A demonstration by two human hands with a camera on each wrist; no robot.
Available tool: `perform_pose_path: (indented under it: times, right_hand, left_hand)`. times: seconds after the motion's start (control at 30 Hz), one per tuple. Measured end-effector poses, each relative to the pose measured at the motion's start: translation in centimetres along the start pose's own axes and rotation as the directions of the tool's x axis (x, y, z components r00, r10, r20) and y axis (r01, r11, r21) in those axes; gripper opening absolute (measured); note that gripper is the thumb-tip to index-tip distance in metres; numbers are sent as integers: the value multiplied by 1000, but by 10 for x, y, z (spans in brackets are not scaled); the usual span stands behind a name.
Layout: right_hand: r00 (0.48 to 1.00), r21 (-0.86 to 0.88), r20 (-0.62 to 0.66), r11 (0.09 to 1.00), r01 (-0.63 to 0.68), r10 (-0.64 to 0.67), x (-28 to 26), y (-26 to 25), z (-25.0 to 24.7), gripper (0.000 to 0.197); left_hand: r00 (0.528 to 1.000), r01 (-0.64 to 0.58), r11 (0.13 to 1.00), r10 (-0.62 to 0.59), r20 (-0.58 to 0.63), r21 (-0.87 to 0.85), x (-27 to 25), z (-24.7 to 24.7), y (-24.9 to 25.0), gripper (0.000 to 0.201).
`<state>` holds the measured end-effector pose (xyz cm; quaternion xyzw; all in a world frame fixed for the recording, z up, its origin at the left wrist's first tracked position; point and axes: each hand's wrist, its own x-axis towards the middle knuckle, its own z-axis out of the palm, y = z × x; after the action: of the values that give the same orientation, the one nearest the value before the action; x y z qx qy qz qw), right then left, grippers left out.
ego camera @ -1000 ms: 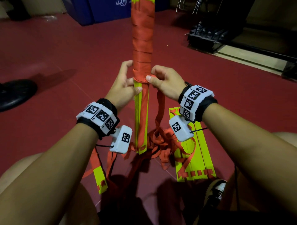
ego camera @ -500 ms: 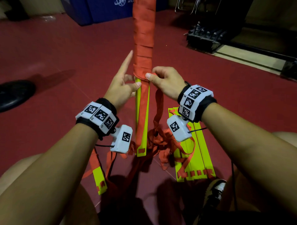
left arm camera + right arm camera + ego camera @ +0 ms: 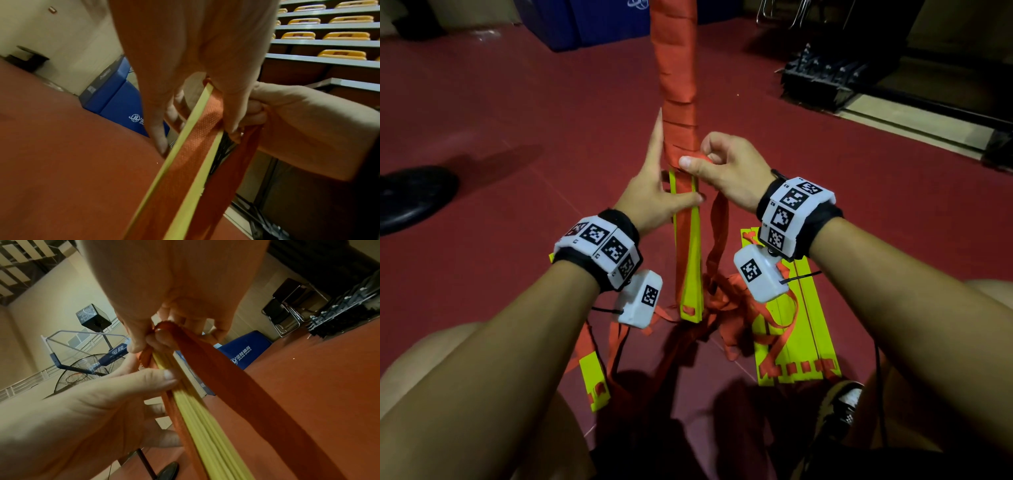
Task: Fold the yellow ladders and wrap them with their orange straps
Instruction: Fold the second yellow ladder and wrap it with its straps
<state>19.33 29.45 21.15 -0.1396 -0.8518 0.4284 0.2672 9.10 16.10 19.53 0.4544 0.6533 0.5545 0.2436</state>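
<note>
An upright bundle of yellow ladder rungs (image 3: 690,246) stands on the floor in front of me, its upper length bound in turns of orange strap (image 3: 676,68). My left hand (image 3: 654,192) holds the bundle just below the wrap: the thumb lies across the front, other fingers are behind, and the index finger points up along the left side. My right hand (image 3: 709,161) pinches the strap at the lowest turn. The loose strap (image 3: 717,233) hangs from that hand to a tangle on the floor (image 3: 726,301). The wrist views show the same strap (image 3: 236,386) and rungs (image 3: 191,154).
A second flat stack of yellow rungs (image 3: 801,342) lies on the red floor at the right, and a single rung (image 3: 594,380) at the lower left. A black object (image 3: 410,198) lies far left. Blue mats (image 3: 592,20) and a black rack (image 3: 822,78) stand behind. My shoe (image 3: 842,404) is at the lower right.
My left hand has loosened from round the bundle: the index finger now points straight up and the thumb sits lower across the rungs. The right hand still pinches the strap at the lowest turn.
</note>
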Motion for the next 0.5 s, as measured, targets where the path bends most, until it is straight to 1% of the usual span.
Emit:
perform_pose_path:
  times: [0.07, 0.17, 0.27, 0.33, 0.4, 0.47, 0.5]
  right_hand:
    - [1000, 29, 22, 1000, 2, -3, 0, -1, 1, 33]
    - [998, 53, 66, 999, -2, -2, -2, -2, -3, 15]
    - [995, 46, 99, 998, -31, 26, -5, -1, -10, 2]
    - [993, 11, 107, 999, -45, 44, -5, 1, -10, 16]
    - [995, -29, 81, 998, -61, 63, -3, 2, -9, 21]
    - [998, -44, 41, 998, -54, 56, 0, 2, -8, 22]
    - [999, -44, 24, 998, -46, 47, 0, 2, -7, 23]
  left_hand:
    - [999, -26, 1000, 25, -38, -17, 2, -2, -1, 124]
    - [997, -66, 996, 64, -44, -59, 1, -3, 1, 121]
    - [997, -52, 996, 48, -60, -67, -2, -3, 7, 119]
    - [997, -29, 996, 23, -74, -83, -3, -1, 10, 113]
    - [995, 38, 993, -48, -85, -116, -2, -1, 10, 104]
    - [987, 117, 986, -128, -94, -118, 0, -1, 9, 84]
    - [985, 138, 985, -148, -85, -106, 1, 0, 7, 74]
